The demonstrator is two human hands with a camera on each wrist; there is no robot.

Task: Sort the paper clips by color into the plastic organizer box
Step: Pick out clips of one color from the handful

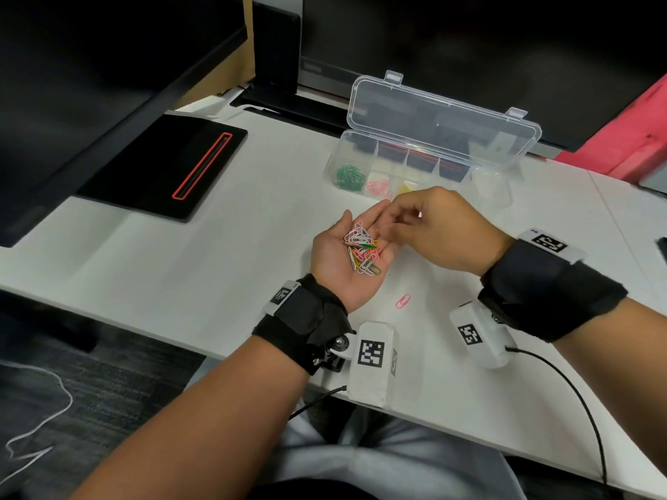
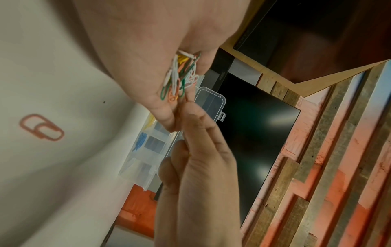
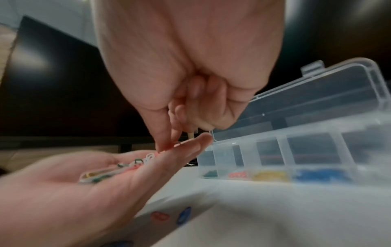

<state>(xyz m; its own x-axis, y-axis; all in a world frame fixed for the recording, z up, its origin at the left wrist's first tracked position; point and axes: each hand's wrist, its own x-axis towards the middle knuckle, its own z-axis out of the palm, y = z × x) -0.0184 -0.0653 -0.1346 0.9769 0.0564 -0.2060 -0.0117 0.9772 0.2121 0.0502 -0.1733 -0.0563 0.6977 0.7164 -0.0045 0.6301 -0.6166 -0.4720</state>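
Here left hand (image 1: 348,254) flat open, paper clips (image 1: 362,251) heaped on palm; right hand (image 1: 438,230) fingertips pinched above, hold unclear

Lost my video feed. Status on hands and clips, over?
Left hand palm up, cupping mixed paper clips. Right hand picking at the pile. Organizer box open. One pink clip loose on the desk.

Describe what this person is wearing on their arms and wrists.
Both forearms are bare, with no sleeves. Each wrist carries a wide black fabric strap, left and right, with white tags printed with black square codes. A white camera block hangs under each wrist, trailing a black cable.
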